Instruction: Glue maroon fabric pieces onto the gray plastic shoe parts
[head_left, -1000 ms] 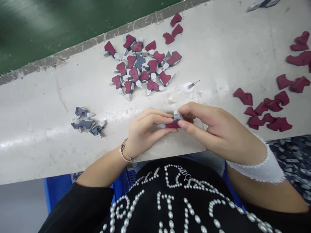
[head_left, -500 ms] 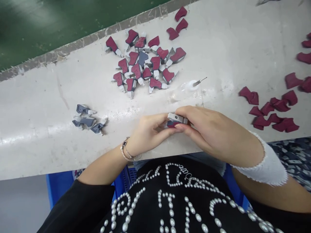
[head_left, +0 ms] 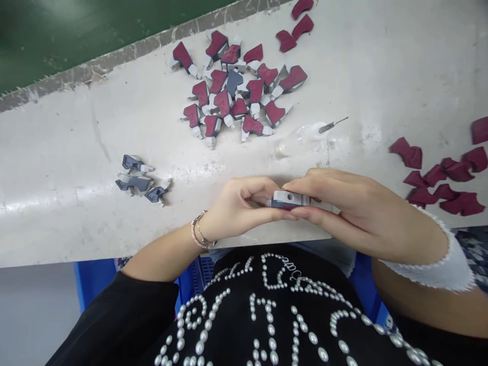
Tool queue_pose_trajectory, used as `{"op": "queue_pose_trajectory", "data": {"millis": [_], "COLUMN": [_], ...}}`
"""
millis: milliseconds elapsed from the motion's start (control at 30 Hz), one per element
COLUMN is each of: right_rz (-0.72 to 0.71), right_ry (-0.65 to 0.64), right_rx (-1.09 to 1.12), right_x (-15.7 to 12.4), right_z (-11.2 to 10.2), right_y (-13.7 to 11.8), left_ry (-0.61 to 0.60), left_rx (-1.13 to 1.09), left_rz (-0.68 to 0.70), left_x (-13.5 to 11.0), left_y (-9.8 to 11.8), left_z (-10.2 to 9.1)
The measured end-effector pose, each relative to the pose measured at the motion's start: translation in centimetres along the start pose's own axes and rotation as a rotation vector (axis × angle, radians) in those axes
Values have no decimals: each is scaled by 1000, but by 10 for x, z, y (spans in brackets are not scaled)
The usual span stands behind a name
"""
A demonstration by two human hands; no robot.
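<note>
Between my two hands, close to the table's near edge, is a small grey plastic part (head_left: 290,199) with a dark red piece along its lower side. My left hand (head_left: 244,206) pinches its left end between thumb and fingers. My right hand (head_left: 339,206) grips the right end, thumb below and fingers above. A round hole shows in the part's light grey face. Beyond my hands lies a clear bottle (head_left: 305,136) with a thin metal needle tip. To the left rest several grey parts (head_left: 133,183) without red pieces on top.
A cluster of grey parts topped with dark red pieces (head_left: 223,101) lies at the far middle of the white table (head_left: 57,203). Loose dark red pieces (head_left: 457,170) are scattered at the right, with a few more at the top. A green surface (head_left: 76,35) borders the far edge.
Both hands and the held part have shifted slightly right and down in view. The part has turned so its light grey face shows more, its red side less. The table's contents shift with the camera.
</note>
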State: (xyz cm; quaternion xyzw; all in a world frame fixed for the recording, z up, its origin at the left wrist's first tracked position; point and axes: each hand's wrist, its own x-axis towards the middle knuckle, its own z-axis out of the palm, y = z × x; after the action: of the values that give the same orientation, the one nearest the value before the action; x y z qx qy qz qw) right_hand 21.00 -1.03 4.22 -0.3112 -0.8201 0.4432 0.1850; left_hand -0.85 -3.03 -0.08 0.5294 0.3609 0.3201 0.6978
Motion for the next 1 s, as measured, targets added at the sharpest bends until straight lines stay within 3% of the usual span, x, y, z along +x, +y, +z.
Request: {"op": "queue_pose_trajectory", "data": {"millis": [167,267,433,567,1000], "right_rz": [55,44,68,97,132], "right_ry": [23,22,61,19,25], "right_rx": [-26,-41,-82,-71,-127], "right_x": [0,1,0,-4,1], "right_z": [5,8,11,10,11], "right_y": [-2,-4,-6,-7,-13], "left_ry": [38,24,-8,-45,-69], "left_rx": [212,258,183,88,140], "left_rz": [153,174,58,-37,-9], "left_x": [1,2,0,0,0], "left_y": [-3,-2,3,7,7], "left_z": [1,1,2,2,1]}}
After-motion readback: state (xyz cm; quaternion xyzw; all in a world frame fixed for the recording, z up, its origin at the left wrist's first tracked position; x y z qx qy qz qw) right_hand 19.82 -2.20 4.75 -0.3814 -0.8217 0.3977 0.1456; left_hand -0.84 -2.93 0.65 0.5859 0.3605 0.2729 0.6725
